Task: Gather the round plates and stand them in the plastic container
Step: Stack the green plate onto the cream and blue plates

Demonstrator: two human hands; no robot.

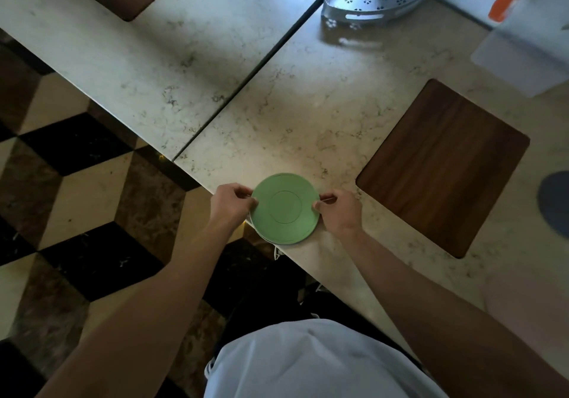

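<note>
Both hands pinch the plates (284, 208) at opp. rims, left hand (231, 205) & right hand (338, 211), prob. to square the stack. Green plate on top, at near edge of surface (277, 105), part overhanging. Container (529, 37) far right, blurred.

— where are the arms?
— both bare forearms reach forward and converge, wrists nearly level.
— and the left hand (232, 203)?
— knuckles up, fingers curled, its grip pinching a rim on the left side.
— the right hand (338, 209)?
— mirrored on the opposite side, fingertips (318, 205) closed in the same pinch.
</note>
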